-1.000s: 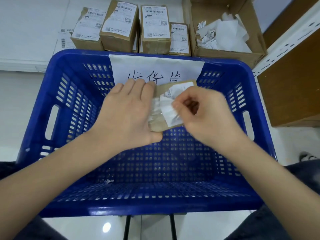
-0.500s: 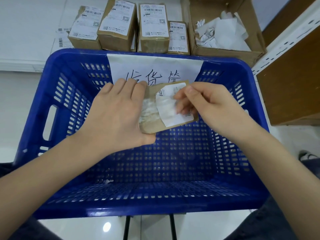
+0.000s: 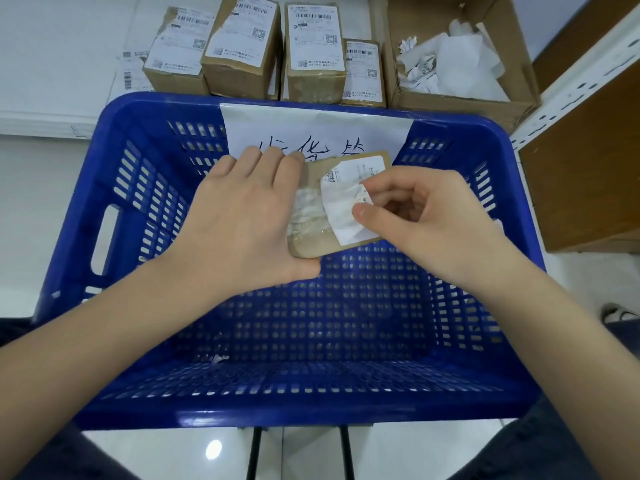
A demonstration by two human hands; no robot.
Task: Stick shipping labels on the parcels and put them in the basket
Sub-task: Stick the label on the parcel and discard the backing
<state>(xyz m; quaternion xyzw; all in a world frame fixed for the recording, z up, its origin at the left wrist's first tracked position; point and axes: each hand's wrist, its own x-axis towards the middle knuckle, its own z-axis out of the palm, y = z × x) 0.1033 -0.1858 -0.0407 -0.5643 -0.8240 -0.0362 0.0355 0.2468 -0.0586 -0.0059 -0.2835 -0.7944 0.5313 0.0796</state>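
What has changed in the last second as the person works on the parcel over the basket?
The right hand let go of the label's edge, pressed flat on it, then pinched it again. The left hand kept holding the parcel above the basket.

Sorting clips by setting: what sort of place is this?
Probably a small packing or shipping room: labelled parcels lined up, a blue basket with a handwritten sign, a carton of label scraps.

Glossy white floor tiles with a lamp glint — brown wooden cabinet, perhaps shelving, at right.
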